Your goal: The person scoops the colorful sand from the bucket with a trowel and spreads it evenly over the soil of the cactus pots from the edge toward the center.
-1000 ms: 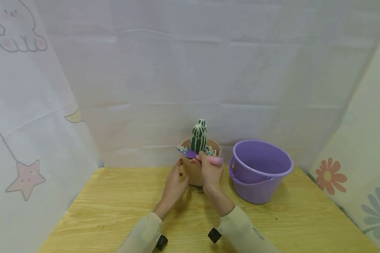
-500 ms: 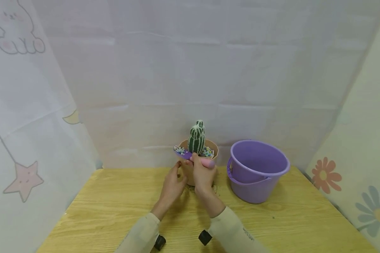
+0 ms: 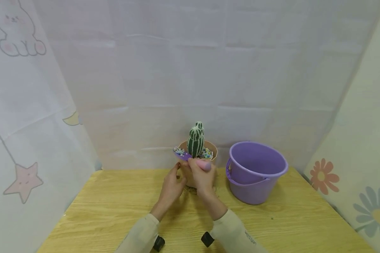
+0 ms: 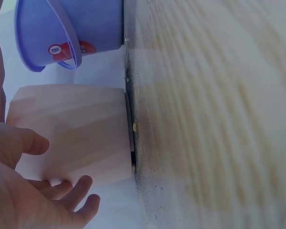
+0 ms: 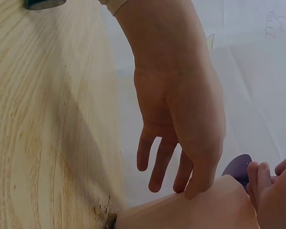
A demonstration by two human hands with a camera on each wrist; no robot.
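The pot (image 3: 194,172) stands near the table's (image 3: 114,207) far edge, about midway along it, with a striped green cactus (image 3: 195,141) upright in it and coloured pebbles (image 3: 206,153) around the stem. The right hand (image 3: 203,175) grips the pink handle of a small purple scoop (image 3: 183,155), fingers curled round it, and holds its blade over the pot's left rim, loaded with pebbles. The left hand (image 3: 172,184) rests against the pot's left side with relaxed, nearly straight fingers (image 5: 155,162), thumb towards the rim; it grasps nothing. A purple bucket (image 3: 256,172) sits just right of the pot, apart from it. Dark grit lies on the table at the pot's base.
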